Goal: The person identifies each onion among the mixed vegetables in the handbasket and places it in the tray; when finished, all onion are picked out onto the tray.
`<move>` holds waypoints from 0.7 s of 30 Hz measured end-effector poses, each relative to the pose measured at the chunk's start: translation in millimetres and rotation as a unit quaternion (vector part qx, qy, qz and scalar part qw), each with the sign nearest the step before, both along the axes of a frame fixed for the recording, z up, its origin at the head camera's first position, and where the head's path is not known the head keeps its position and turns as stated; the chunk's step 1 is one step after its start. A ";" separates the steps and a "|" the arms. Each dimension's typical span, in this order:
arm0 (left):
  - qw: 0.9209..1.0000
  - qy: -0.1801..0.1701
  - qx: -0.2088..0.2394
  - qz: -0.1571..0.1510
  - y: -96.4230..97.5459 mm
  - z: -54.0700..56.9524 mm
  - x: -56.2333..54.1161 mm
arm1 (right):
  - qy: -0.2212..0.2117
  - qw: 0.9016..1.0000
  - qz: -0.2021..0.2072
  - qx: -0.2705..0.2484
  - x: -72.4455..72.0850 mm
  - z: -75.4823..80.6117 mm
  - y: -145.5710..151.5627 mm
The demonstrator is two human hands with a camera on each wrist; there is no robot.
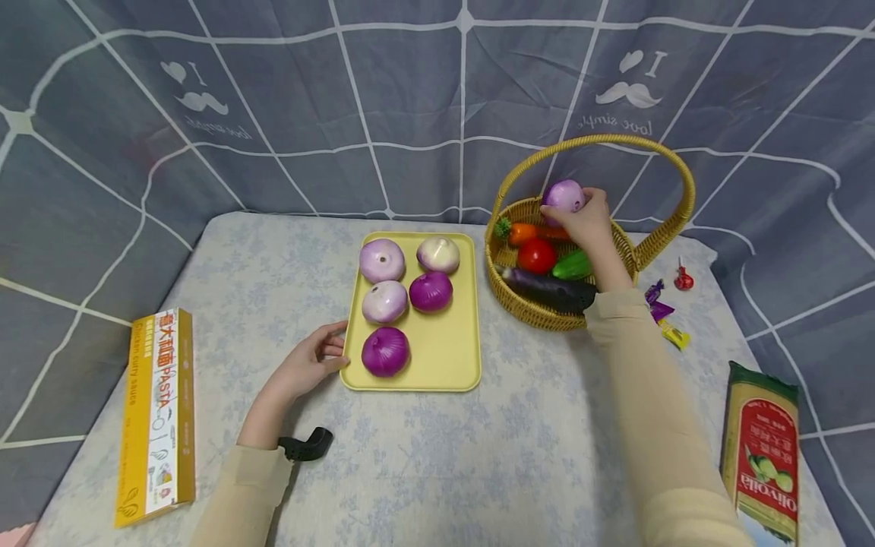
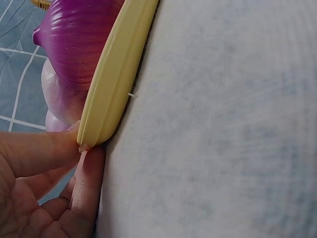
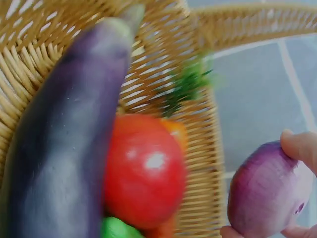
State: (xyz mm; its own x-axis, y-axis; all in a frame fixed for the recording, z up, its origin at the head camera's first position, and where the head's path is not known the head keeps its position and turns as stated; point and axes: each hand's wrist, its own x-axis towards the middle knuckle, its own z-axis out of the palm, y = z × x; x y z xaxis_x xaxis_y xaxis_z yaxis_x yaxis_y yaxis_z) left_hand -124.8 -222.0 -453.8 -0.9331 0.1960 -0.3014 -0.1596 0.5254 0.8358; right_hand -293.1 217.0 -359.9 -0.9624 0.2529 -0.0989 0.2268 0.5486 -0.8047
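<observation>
The onion (image 1: 563,196) is sitting in the right hand (image 1: 589,220), fingers curling round it, held up over the far side of the basket (image 1: 529,308) w/ its looped handle. In the right wrist view the onion (image 3: 265,191) is showing pale purple w/ fingertips (image 3: 299,146) pressing on its top and bottom, just outside the wicker wall.

Inside the basket, a tomato (image 1: 536,255) is lying in the middle, a carrot (image 1: 526,231) behind it, an eggplant (image 1: 550,290) stretching along the near side, and a green veg (image 1: 573,265) sitting betw. tomato and the wrist.

The left hand (image 1: 311,363) is resting on the worktop (image 1: 437,463), fingers relaxed and mostly straight, tips touching the near-left corner of the yellow tray (image 1: 447,357). Left wrist view is showing fingers (image 2: 47,151) pressing against the tray (image 2: 116,79) rim.

On the tray, five onions are lying: two pale ones at the back, a pale one and a purple one in the middle row, and a dark purple one (image 1: 385,351) nearest the left hand.

Further out, a pasta box (image 1: 156,414) is lying at the worktop's left edge, a green-red packet (image 1: 764,452) at the right edge, and wrapped sweets (image 1: 666,311) just right of the basket.
</observation>
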 end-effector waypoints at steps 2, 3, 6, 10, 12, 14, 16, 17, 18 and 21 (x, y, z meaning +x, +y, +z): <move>1.000 0.000 -0.004 -0.001 0.3 0.5 -0.1 | 0.005 1.000 0.008 -0.004 9.1 7.5 0.5; 1.000 0.000 -0.005 -0.001 0.4 0.9 -0.1 | 0.008 1.000 0.014 -0.007 15.2 11.3 0.2; 1.000 0.002 -0.008 -0.002 0.7 1.8 -0.1 | 0.020 0.999 0.036 -0.023 38.0 20.0 -2.9; 1.000 0.004 -0.006 -0.005 1.2 2.1 0.1 | 0.029 0.996 0.070 -0.046 74.3 23.6 -12.9; 1.000 0.004 -0.006 -0.005 1.3 1.9 0.2 | 0.029 0.994 0.085 -0.056 90.9 20.3 -21.1; 1.000 0.004 -0.006 -0.006 1.4 1.6 0.5 | 0.030 0.992 0.103 -0.070 105.8 14.4 -31.1; 1.000 0.004 -0.008 -0.005 1.5 1.4 0.5 | 0.030 0.988 0.127 -0.087 118.3 6.1 -43.3; 1.000 0.005 -0.008 -0.005 1.6 1.3 0.6 | 0.027 0.985 0.140 -0.098 124.0 1.6 -50.0; 1.000 0.006 -0.009 -0.006 1.9 1.3 0.6 | 0.025 0.982 0.154 -0.106 129.0 -3.2 -56.6; 1.000 0.007 -0.010 -0.005 2.6 1.5 0.6 | 0.015 0.974 0.192 -0.123 141.2 -18.7 -76.2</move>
State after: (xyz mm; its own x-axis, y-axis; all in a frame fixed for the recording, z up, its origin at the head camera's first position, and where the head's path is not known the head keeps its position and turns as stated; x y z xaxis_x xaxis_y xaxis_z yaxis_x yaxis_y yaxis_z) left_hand -124.2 -219.4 -452.3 -0.9350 0.1999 -0.2931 -0.1430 0.5436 0.8271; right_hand -151.9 140.8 -378.6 -0.9847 -0.1539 -0.0820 0.0181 0.3775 -0.9258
